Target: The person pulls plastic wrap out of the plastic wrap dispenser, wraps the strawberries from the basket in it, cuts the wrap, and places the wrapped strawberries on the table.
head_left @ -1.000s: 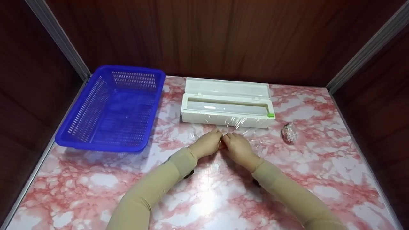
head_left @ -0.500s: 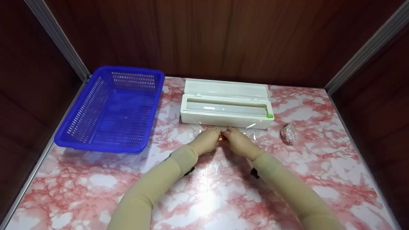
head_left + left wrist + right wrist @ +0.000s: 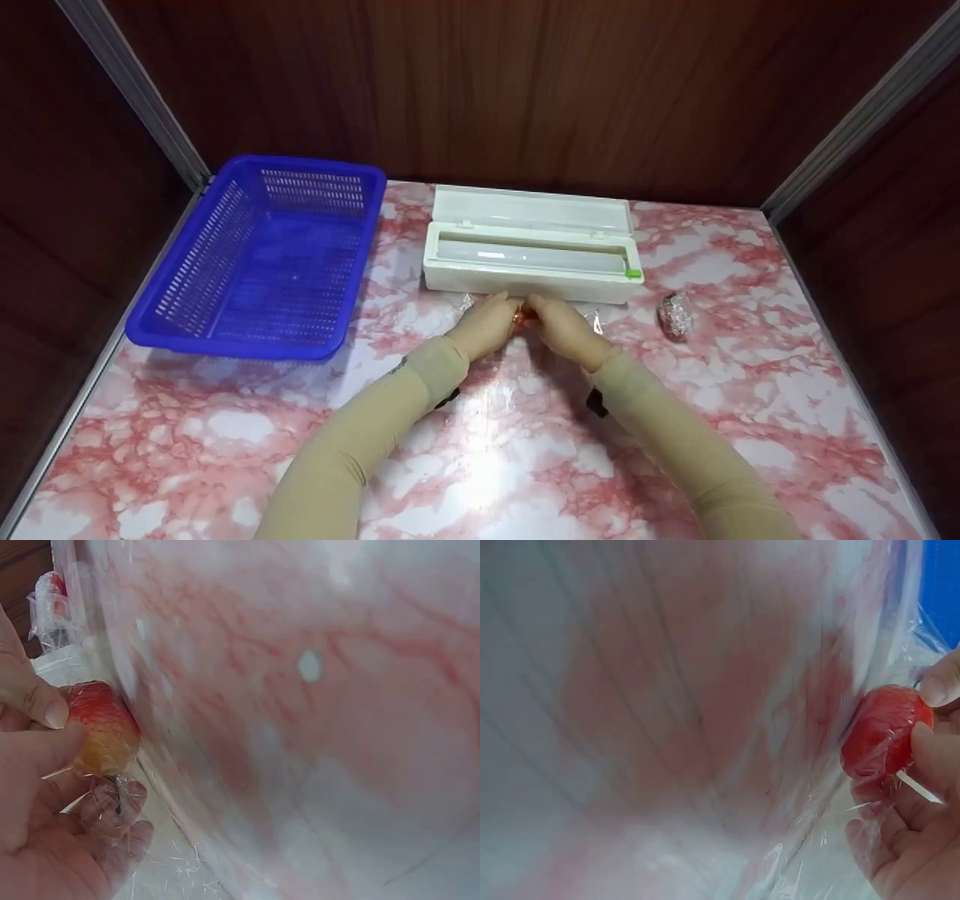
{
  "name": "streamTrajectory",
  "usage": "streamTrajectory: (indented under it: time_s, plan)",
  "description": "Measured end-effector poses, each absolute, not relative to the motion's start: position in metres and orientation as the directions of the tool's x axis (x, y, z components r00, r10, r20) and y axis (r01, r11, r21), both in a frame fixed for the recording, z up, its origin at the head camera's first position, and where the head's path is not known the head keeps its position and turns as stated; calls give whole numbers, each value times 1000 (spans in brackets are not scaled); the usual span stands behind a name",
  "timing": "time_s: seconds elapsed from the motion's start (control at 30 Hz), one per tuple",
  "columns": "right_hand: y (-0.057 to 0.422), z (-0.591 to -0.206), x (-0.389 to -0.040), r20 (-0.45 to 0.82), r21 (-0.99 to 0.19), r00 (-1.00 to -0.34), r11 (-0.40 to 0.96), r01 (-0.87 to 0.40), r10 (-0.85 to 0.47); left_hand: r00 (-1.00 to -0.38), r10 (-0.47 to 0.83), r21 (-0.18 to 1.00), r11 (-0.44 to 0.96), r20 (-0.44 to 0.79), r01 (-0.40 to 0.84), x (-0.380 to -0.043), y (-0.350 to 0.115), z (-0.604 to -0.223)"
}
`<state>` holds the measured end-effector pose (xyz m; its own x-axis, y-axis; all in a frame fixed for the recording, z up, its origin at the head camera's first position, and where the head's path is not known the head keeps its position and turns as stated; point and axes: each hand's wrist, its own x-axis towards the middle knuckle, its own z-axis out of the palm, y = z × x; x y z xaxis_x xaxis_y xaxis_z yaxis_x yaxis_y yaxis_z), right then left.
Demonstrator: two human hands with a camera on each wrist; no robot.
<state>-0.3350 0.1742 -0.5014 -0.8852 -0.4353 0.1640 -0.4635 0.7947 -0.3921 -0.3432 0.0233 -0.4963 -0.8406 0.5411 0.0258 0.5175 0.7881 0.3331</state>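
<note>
A small red-and-yellow apple-like fruit [image 3: 522, 316] with a dark stem is wrapped in clear plastic wrap. My left hand [image 3: 486, 327] and right hand [image 3: 562, 328] hold it between them, just in front of the white wrap box. In the left wrist view the left thumb and fingers grip the yellow-red fruit [image 3: 105, 731], and loose film covers the fingertips. The right wrist view shows the right thumb and fingers pinching its red side [image 3: 885, 731]. Crumpled plastic wrap [image 3: 810, 855] hangs beneath the fruit there. The hands hide most of it in the head view.
Behind the hands stands the white wrap box [image 3: 525, 283], lid up, with a film roll [image 3: 532, 257] inside and a green slider [image 3: 633, 274] at its right end. A film-wrapped fruit [image 3: 676, 316] lies to the right. A blue basket [image 3: 281, 349] stands at left.
Both hands have shifted slightly forward toward the box, staying together at the fruit. The shiny film spread in front of the box has drawn in around the hands.
</note>
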Motion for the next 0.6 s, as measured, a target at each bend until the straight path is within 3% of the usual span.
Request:
streamTrajectory:
  time_s: [0.23, 0.4, 0.6]
  plan:
    - [174, -502, -334, 282, -320, -855, 798, -511, -435, -845, 534, 288, 806, 25, 517, -346, 27, -494]
    - [185, -489, -335, 272, -380, -895, 816, -437, -352, -839, 543, 269, 805, 24, 529, -345, 27, -493]
    - [217, -466, -346, 433, -431, -868, 789, -437, -244, -850, 526, 288, 810, 24, 510, -344, 27, -493]
